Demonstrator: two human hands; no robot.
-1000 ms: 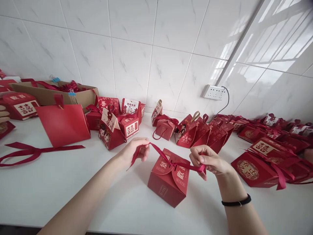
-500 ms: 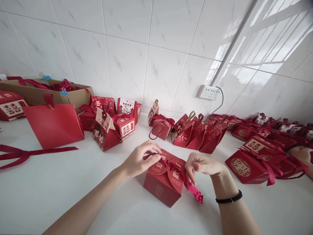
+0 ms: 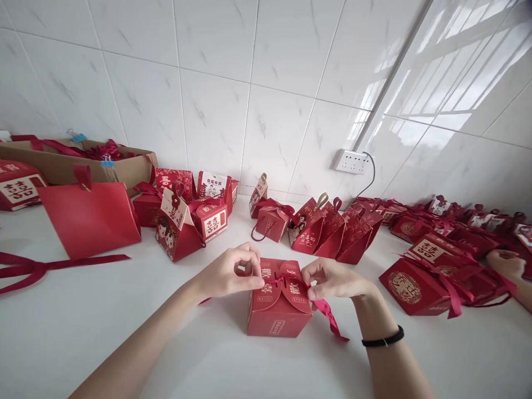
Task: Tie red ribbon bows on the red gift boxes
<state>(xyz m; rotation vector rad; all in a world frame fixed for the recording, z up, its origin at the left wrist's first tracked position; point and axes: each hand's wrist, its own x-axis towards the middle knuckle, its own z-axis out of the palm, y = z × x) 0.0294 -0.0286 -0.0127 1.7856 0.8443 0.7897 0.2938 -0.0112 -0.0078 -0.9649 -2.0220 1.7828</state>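
Observation:
A red gift box point(image 3: 279, 322) with gold lettering and curved, interlocking top flaps stands on the white table before me. A dark red ribbon point(image 3: 331, 320) crosses its top through the slots, twisted together at the middle. On the box's left, my left hand point(image 3: 233, 272) pinches one side of the ribbon between thumb and index finger. Opposite it, my right hand point(image 3: 334, 281), with a black band point(image 3: 383, 339) round the wrist, pinches the other side. That ribbon's loose end hangs down to the table below the right hand. A bit of red shows beneath my left wrist.
Red boxes point(image 3: 178, 235) stand in groups along the tiled wall, with many more at right. A cardboard tray point(image 3: 139, 169) holds ribbons. Another ribbon point(image 3: 39, 271) lies at left, by a red handled box point(image 3: 91, 221). Another person's hand point(image 3: 505, 265) is at far right.
The box has turned, so its front faces me more squarely. My left fingers have closed into a pinch at the ribbon, and my right thumb and fingers have come together on the other side.

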